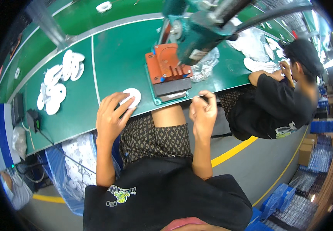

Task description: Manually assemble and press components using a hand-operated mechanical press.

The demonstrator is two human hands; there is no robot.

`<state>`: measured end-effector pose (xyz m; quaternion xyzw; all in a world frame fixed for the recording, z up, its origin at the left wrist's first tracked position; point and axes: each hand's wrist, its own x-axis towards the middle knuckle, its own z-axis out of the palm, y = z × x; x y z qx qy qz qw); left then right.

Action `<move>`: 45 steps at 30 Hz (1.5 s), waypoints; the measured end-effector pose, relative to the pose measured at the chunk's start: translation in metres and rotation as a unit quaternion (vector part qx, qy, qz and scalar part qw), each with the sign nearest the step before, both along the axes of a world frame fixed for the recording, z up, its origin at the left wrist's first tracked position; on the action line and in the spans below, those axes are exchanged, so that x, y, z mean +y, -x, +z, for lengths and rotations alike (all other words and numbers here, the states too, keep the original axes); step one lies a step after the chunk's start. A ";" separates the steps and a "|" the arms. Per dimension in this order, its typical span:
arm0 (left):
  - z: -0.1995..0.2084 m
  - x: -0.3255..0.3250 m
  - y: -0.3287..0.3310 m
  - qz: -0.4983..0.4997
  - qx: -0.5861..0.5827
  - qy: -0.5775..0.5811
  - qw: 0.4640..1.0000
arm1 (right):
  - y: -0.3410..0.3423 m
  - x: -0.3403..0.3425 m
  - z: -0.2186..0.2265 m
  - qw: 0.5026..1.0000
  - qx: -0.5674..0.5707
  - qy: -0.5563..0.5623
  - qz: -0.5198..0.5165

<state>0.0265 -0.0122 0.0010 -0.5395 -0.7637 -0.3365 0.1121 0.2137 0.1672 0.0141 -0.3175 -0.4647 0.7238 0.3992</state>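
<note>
Evidently, a white disc (135,93) lay on the green counter (116,57), touched by the left hand (110,112).
In the head view, the disc was near the counter's front edge, left of the press (169,86); the left fingers were spread, some over the disc, but whether they gripped it I could not tell. The right hand (203,115) was beside the press, its fingers loosely curled; I could not tell whether they hid anything small. The disc looked light and fairly stiff, its smooth face probably slippery and easily scuffed; the thin rim seemed the best hold, pinched from opposite sides.
</note>
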 end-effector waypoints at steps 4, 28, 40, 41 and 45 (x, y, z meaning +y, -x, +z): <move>0.006 0.000 -0.001 -0.022 -0.020 -0.002 1.000 | -0.002 -0.048 -0.017 0.977 -0.129 -0.043 0.164; -0.003 -0.006 0.003 -0.021 -0.094 -0.032 0.995 | 0.081 -0.053 -0.005 0.774 -0.180 -0.590 0.143; 0.000 -0.003 0.004 -0.032 -0.125 -0.047 0.991 | 0.047 -0.063 -0.016 0.785 -0.208 -0.568 0.136; 0.000 0.000 0.003 -0.041 -0.118 -0.047 0.991 | 0.035 -0.061 -0.024 0.786 -0.208 -0.568 0.125; 0.020 0.019 -0.019 -0.042 -0.120 -0.138 0.982 | -0.007 -0.064 -0.063 0.831 -0.187 -0.513 0.110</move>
